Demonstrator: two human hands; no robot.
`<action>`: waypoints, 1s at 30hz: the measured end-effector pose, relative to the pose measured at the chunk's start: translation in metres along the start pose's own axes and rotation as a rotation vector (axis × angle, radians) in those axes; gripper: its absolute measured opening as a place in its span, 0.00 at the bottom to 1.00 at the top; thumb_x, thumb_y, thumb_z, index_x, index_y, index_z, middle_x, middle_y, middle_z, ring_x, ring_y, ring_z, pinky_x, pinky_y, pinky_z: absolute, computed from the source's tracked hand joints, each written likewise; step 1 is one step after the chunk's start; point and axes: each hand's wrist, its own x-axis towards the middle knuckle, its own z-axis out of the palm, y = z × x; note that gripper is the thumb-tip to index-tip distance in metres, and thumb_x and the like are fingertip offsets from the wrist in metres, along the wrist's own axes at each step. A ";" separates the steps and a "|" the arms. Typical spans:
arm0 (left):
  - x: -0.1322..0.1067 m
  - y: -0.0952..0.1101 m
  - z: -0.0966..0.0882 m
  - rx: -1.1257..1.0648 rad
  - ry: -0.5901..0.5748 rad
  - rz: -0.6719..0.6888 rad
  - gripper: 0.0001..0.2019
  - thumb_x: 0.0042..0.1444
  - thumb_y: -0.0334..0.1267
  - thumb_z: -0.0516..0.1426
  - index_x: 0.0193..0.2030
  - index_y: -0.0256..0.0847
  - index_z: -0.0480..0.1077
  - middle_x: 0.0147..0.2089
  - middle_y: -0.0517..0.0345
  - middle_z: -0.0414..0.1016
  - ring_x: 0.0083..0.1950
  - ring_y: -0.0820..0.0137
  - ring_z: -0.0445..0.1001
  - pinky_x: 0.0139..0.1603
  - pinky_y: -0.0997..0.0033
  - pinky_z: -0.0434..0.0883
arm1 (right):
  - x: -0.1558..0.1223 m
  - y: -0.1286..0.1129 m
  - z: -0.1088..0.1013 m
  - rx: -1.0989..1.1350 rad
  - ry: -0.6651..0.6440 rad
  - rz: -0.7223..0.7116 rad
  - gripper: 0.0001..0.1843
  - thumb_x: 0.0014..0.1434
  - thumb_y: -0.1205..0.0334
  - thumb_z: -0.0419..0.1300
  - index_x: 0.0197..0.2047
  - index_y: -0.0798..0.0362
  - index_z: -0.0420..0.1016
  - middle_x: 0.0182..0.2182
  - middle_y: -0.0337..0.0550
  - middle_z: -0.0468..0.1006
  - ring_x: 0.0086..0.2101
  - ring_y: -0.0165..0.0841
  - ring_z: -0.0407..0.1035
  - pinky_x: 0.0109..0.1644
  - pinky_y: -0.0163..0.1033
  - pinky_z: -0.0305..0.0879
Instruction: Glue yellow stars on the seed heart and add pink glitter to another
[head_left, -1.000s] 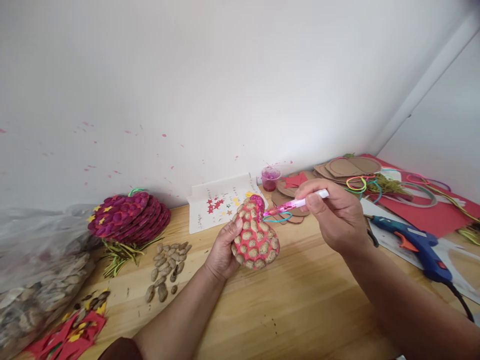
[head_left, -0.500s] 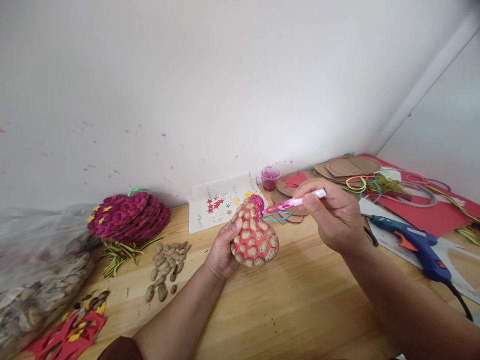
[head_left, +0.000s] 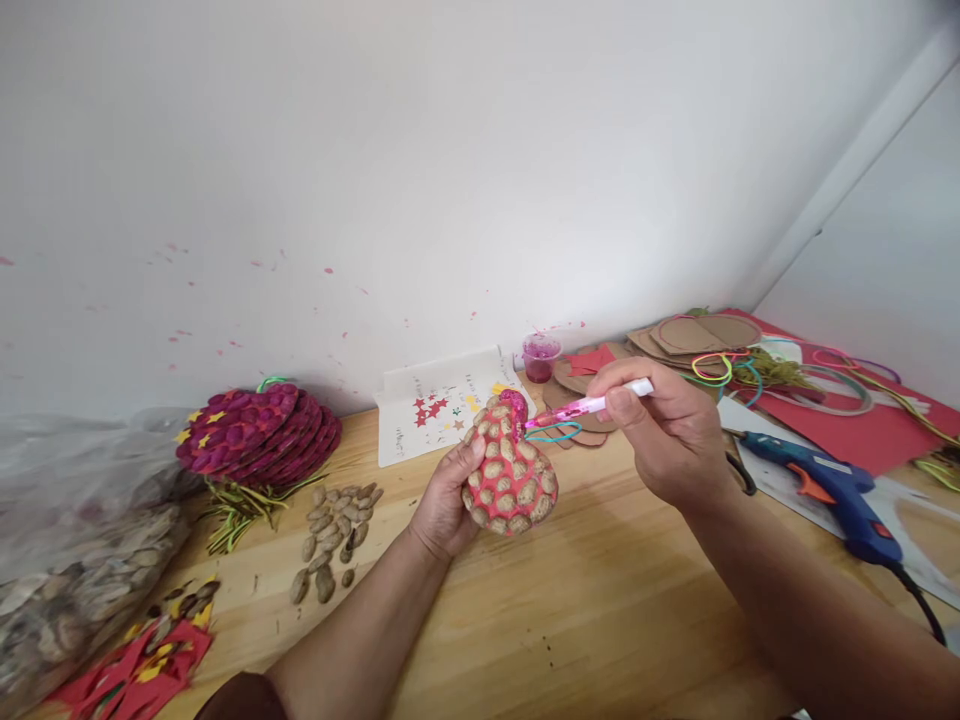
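Observation:
My left hand (head_left: 450, 490) is closed on the left edge of a red pear-shaped craft piece (head_left: 510, 475) covered with peanut shells, held up above the table. Some shells at its narrow top are coated in magenta paint; the lower ones are bare tan. A blue cord loop (head_left: 559, 433) shows at its right side. In my right hand (head_left: 664, 430) is a white-handled paintbrush (head_left: 592, 404), pinched between thumb and fingers. Its magenta-stained tip touches, or nearly touches, the upper right edge of the piece. A clear cup of magenta paint (head_left: 540, 358) stands behind, near the wall.
Finished-looking magenta pieces (head_left: 259, 435) are stacked at left, beside loose peanuts (head_left: 337, 530) and a plastic bag of shells (head_left: 75, 570). A sheet with star stickers (head_left: 405, 440) lies behind. At right are cardboard shapes (head_left: 705, 335), coloured cords and a blue glue gun (head_left: 840, 490).
Almost nothing differs. Both hands, the craft piece and the paintbrush keep nearly the same positions, with the brush tip at the same upper right edge.

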 end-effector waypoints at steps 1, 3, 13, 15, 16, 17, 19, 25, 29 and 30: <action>0.000 0.000 0.000 0.003 -0.006 0.001 0.18 0.50 0.42 0.72 0.44 0.36 0.78 0.39 0.53 0.86 0.35 0.66 0.84 0.41 0.70 0.79 | 0.000 -0.002 0.000 0.002 0.002 -0.006 0.14 0.68 0.49 0.61 0.36 0.49 0.77 0.25 0.39 0.70 0.25 0.31 0.62 0.26 0.38 0.57; 0.000 0.000 0.000 0.005 -0.019 0.001 0.19 0.51 0.41 0.72 0.48 0.36 0.78 0.40 0.53 0.86 0.36 0.65 0.84 0.42 0.69 0.79 | 0.001 -0.005 0.001 -0.001 -0.005 -0.022 0.13 0.68 0.50 0.61 0.36 0.48 0.77 0.25 0.39 0.70 0.25 0.31 0.62 0.26 0.38 0.58; -0.002 0.000 0.001 0.012 -0.025 -0.002 0.18 0.49 0.43 0.73 0.43 0.36 0.78 0.37 0.53 0.86 0.35 0.65 0.84 0.40 0.69 0.79 | 0.000 -0.002 0.000 -0.044 0.056 -0.008 0.13 0.68 0.51 0.62 0.36 0.49 0.78 0.26 0.39 0.73 0.25 0.31 0.65 0.29 0.38 0.62; -0.002 0.000 0.002 0.003 -0.022 0.015 0.18 0.49 0.41 0.73 0.44 0.36 0.78 0.37 0.54 0.86 0.34 0.66 0.84 0.39 0.70 0.79 | 0.000 -0.001 -0.001 -0.015 0.056 0.002 0.13 0.67 0.50 0.62 0.36 0.49 0.78 0.25 0.39 0.74 0.25 0.31 0.65 0.29 0.38 0.63; -0.002 0.000 0.003 -0.003 -0.020 0.021 0.18 0.49 0.41 0.73 0.44 0.36 0.78 0.37 0.54 0.86 0.34 0.66 0.84 0.39 0.71 0.79 | 0.000 -0.001 -0.001 -0.008 0.050 0.002 0.13 0.67 0.50 0.62 0.36 0.49 0.78 0.25 0.39 0.74 0.25 0.31 0.65 0.29 0.38 0.62; -0.002 0.000 0.003 -0.008 -0.019 0.021 0.18 0.49 0.40 0.73 0.45 0.36 0.78 0.37 0.54 0.86 0.34 0.66 0.84 0.39 0.71 0.79 | 0.000 -0.001 -0.001 -0.008 0.043 0.000 0.13 0.67 0.50 0.62 0.36 0.49 0.78 0.25 0.40 0.74 0.25 0.31 0.65 0.28 0.38 0.62; -0.001 0.000 0.003 -0.015 -0.019 0.013 0.18 0.49 0.40 0.72 0.46 0.36 0.78 0.38 0.53 0.86 0.35 0.65 0.84 0.39 0.70 0.79 | 0.001 -0.002 0.000 -0.016 0.028 -0.012 0.14 0.67 0.48 0.62 0.35 0.48 0.78 0.26 0.40 0.73 0.25 0.32 0.64 0.27 0.39 0.60; -0.001 0.001 0.003 -0.026 -0.006 0.001 0.19 0.48 0.40 0.73 0.45 0.36 0.78 0.40 0.52 0.87 0.36 0.64 0.84 0.41 0.67 0.80 | 0.002 -0.005 0.002 -0.026 -0.004 -0.017 0.14 0.67 0.48 0.62 0.35 0.47 0.78 0.25 0.40 0.71 0.25 0.31 0.63 0.25 0.38 0.59; -0.002 0.002 0.004 -0.010 0.001 0.001 0.21 0.48 0.41 0.73 0.47 0.37 0.78 0.40 0.52 0.86 0.36 0.64 0.84 0.40 0.68 0.79 | 0.000 -0.002 0.002 0.007 0.004 0.032 0.14 0.67 0.47 0.62 0.36 0.47 0.78 0.23 0.38 0.69 0.23 0.30 0.61 0.24 0.38 0.57; -0.002 0.002 0.004 -0.005 0.007 -0.001 0.21 0.48 0.41 0.73 0.47 0.37 0.78 0.40 0.52 0.86 0.36 0.63 0.84 0.40 0.68 0.79 | -0.001 -0.002 0.002 0.014 0.010 0.043 0.14 0.67 0.47 0.62 0.36 0.47 0.78 0.23 0.37 0.68 0.23 0.30 0.60 0.24 0.38 0.56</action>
